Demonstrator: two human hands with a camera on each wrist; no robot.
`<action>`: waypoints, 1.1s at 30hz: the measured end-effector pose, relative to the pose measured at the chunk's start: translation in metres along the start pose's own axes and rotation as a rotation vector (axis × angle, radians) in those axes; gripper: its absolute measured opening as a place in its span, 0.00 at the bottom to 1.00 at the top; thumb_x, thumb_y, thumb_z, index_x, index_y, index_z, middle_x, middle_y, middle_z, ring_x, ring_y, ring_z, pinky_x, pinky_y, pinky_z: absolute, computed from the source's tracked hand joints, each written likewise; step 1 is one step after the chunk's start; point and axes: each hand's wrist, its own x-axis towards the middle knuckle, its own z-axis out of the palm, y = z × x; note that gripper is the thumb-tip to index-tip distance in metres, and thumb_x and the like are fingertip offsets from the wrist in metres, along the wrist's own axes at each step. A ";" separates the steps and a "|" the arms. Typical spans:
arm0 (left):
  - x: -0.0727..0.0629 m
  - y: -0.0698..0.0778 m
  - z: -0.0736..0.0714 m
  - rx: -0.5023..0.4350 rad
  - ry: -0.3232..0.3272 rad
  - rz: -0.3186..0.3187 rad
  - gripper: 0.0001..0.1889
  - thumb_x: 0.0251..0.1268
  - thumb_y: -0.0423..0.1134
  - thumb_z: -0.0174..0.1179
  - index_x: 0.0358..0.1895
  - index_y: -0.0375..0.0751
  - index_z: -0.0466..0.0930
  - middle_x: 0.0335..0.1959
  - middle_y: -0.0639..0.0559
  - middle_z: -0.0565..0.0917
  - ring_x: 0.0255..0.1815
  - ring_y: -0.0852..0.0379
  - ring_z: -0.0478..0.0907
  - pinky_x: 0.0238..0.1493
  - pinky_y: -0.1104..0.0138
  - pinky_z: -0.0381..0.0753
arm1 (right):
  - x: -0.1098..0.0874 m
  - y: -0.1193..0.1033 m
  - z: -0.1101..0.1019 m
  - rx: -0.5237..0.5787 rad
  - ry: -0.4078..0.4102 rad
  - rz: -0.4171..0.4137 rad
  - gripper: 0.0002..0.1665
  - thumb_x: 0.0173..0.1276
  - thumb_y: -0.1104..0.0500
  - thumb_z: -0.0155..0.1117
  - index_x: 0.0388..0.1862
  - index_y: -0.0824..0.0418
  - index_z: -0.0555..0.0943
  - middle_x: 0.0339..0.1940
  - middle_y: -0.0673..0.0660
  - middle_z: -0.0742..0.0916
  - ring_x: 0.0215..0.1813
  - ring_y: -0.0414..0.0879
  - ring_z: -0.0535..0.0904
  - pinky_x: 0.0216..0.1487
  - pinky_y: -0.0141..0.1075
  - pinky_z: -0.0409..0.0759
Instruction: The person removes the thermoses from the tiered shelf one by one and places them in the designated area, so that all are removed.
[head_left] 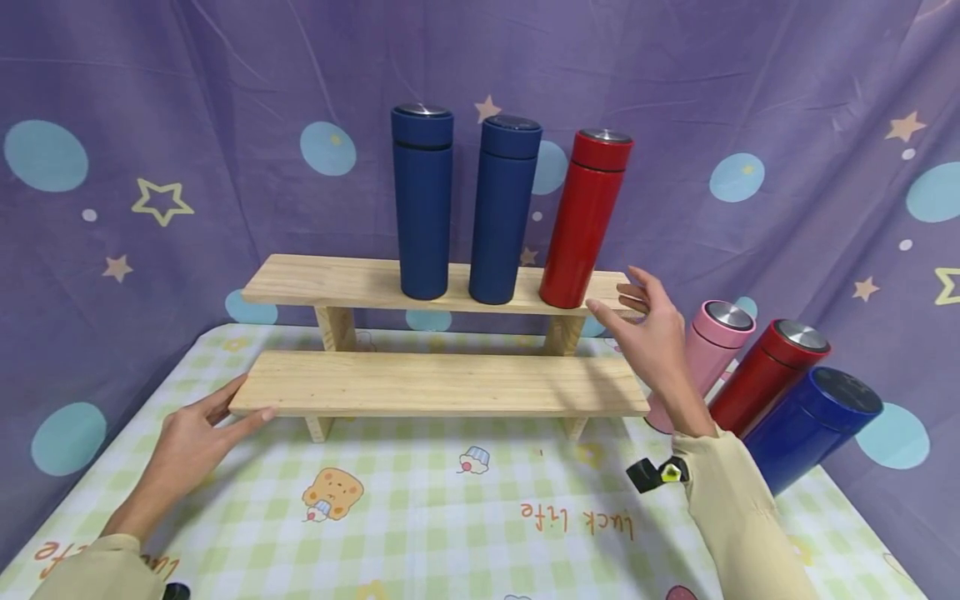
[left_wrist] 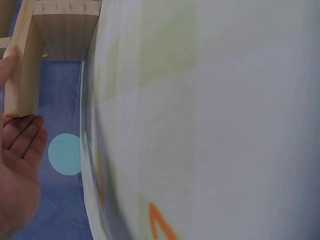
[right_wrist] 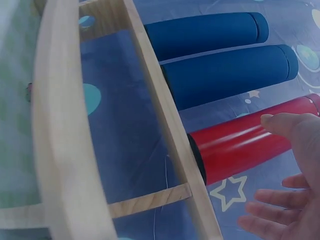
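Two dark blue flasks (head_left: 423,208) (head_left: 507,212) and a red flask (head_left: 587,218) stand in a row on the upper step of a wooden rack (head_left: 435,385). My right hand (head_left: 651,335) hovers by the red flask's lower right side, fingers spread and thumb extended towards it. In the right wrist view the thumb overlaps the red flask (right_wrist: 245,140); contact cannot be made out. At the lower step's left end, my left hand (head_left: 191,437) rests against the corner, thumb at the front edge and loosely bent fingers at the end (left_wrist: 27,137).
To the right of the rack stand a pink flask (head_left: 716,342), another red flask (head_left: 772,375) and a shiny blue flask (head_left: 810,429), close to my right forearm. A checked cloth (head_left: 420,517) covers the table. Behind hangs a purple curtain (head_left: 225,100).
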 end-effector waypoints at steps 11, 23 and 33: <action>0.000 -0.002 0.001 -0.027 0.009 0.016 0.45 0.71 0.56 0.67 0.82 0.40 0.57 0.71 0.17 0.62 0.65 0.20 0.69 0.34 0.83 0.70 | -0.053 0.010 -0.021 -0.061 0.026 -0.021 0.41 0.69 0.55 0.76 0.76 0.63 0.70 0.63 0.63 0.84 0.65 0.55 0.80 0.61 0.50 0.79; -0.001 0.000 0.001 -0.032 0.014 0.022 0.45 0.71 0.56 0.67 0.82 0.40 0.58 0.70 0.17 0.63 0.64 0.20 0.69 0.34 0.85 0.68 | -0.108 0.027 -0.050 -0.151 0.127 -0.010 0.42 0.63 0.61 0.81 0.75 0.60 0.73 0.60 0.60 0.86 0.58 0.35 0.81 0.52 0.18 0.73; -0.001 -0.002 -0.001 -0.009 0.009 0.039 0.44 0.72 0.55 0.67 0.82 0.39 0.57 0.71 0.16 0.62 0.63 0.19 0.70 0.35 0.71 0.81 | -0.146 0.042 -0.072 -0.218 0.250 0.101 0.42 0.63 0.62 0.80 0.74 0.60 0.73 0.58 0.62 0.86 0.53 0.22 0.75 0.49 0.15 0.71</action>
